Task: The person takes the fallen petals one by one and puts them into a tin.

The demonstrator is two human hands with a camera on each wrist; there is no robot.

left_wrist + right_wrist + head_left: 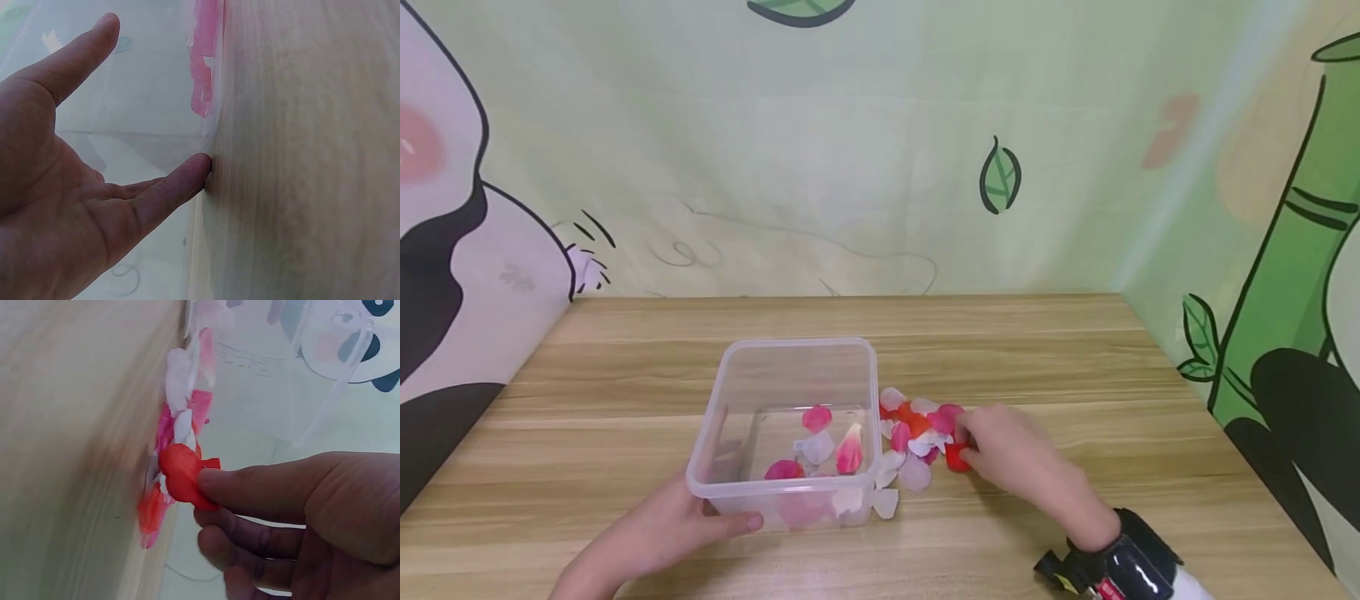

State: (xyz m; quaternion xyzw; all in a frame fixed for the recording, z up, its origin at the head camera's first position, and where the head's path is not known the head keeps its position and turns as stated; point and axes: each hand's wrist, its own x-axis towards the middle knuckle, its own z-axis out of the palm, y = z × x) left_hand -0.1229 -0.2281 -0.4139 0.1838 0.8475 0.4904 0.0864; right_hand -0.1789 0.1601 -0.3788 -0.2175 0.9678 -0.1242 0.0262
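Wooden table (1075, 358) before a cartoon backdrop: the right hand (1011, 458) pinches a red fabric petal (957, 457) beside the loose petal pile (913, 437); the left hand (662, 533), fingers spread, steadies the clear plastic box (797, 367).

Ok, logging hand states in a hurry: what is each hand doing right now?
Left hand: open, fingers straight against the clear plastic container.
Right hand: pinching a red petal from the pile.

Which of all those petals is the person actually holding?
The red petal, pinched by the right hand at the near edge of the loose pile on the table. The pile's other petals lie untouched; more sit inside the clear container.
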